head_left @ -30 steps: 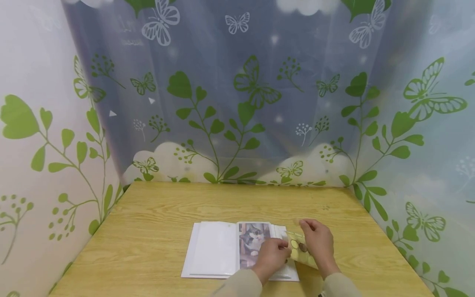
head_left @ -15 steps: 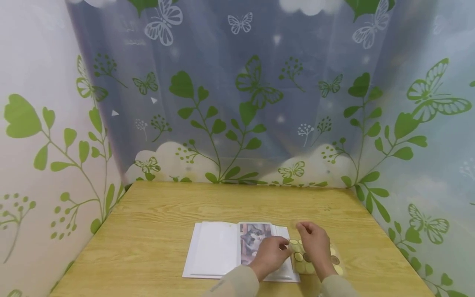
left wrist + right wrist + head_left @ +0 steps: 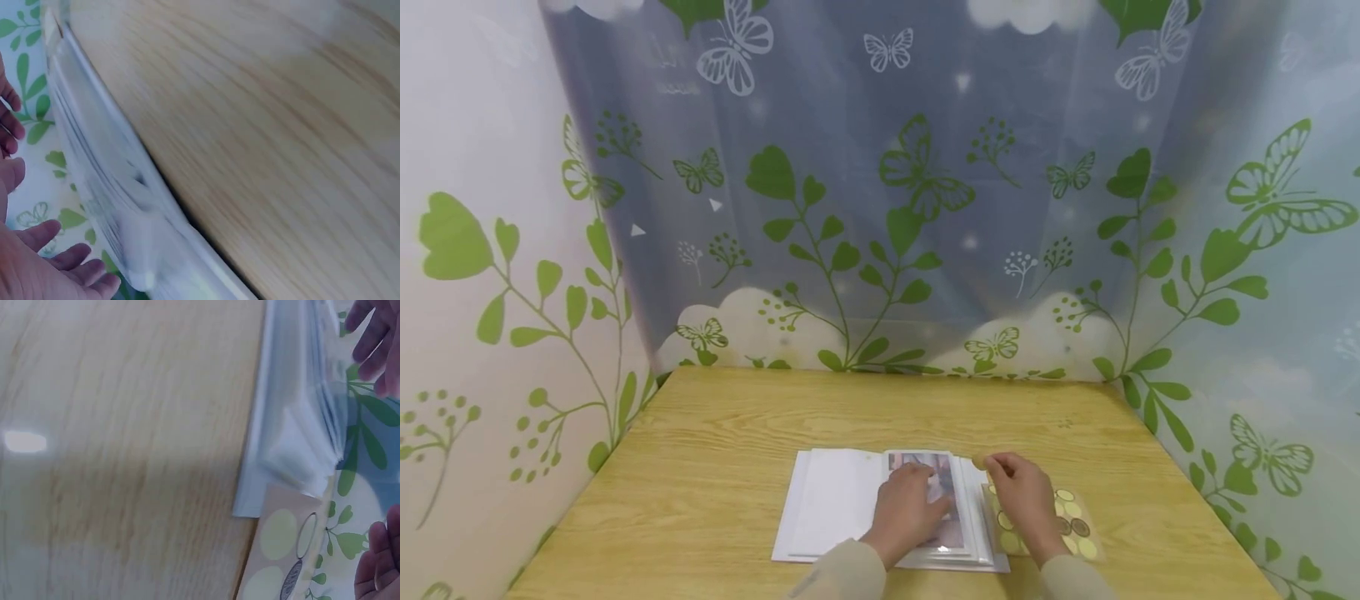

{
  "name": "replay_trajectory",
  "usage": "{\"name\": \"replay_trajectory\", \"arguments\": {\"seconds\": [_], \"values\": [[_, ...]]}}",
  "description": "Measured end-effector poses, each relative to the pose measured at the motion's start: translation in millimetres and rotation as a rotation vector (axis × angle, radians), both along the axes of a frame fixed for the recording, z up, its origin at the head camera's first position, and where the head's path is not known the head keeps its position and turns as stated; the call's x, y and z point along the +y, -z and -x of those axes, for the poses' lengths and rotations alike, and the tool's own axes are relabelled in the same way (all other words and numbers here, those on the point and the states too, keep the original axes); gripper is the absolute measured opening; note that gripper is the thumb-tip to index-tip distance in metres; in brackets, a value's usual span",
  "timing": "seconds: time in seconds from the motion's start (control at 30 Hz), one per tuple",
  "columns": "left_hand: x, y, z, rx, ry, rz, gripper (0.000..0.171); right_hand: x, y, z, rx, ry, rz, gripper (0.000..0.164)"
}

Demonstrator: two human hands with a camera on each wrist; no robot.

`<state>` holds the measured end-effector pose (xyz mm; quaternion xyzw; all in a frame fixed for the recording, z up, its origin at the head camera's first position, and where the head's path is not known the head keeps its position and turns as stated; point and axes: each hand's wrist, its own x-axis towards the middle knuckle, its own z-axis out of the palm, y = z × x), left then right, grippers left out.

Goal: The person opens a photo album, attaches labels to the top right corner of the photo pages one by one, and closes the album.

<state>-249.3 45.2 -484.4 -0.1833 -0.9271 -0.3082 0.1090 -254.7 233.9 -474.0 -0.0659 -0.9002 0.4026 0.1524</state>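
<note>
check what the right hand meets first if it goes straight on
Probably the right edge of the white, rectangular open photo album, leftward in the head view, with the round yellow sticker the right hand pinches leading; height is unclear, so it might pass over.

Left sleeve (image 3: 850, 571): pale beige, long, cuff ending at wrist; faint greyish streak along forearm. Right sleeve (image 3: 1075, 578): same beige, also wrist-length. Left hand (image 3: 910, 510), right hand (image 3: 1024, 500) both bare.

No text or number is readable. Faint pale lettering (image 3: 668, 63) on the backdrop (image 3: 850, 258) and dark print on the sticker sheet (image 3: 1079, 527) stay illegible.
</note>
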Motion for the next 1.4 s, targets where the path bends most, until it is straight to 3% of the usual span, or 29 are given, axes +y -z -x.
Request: {"name": "replay_trajectory", "arguments": {"seconds": [0.07,0.4,0.57,0.9,1.4], "values": [[-6.8,2.0,-1.1,-0.005,-0.012,0.035,0.053,-1.8,2.5,2.0,0.015,-0.013,-0.026,0.020],[-27.6,15.4,-3.9,-0.162,0.025,0.202,0.079,-10.3,11.9,10.4,0.097,-0.082,-0.169,0.011],[-33.6,22.2,-5.8,-0.143,0.033,0.268,0.078,-17.2,18.0,15.2,0.109,-0.107,-0.192,0.012],[-47.4,27.8,-9.3,-0.149,0.081,0.253,0.079,-27.6,20.4,23.7,0.120,-0.136,-0.244,0.011],[-52.3,26.3,-13.2,-0.133,0.087,0.297,0.079,-39.4,22.7,39.0,0.147,-0.186,-0.385,0.014]]}}
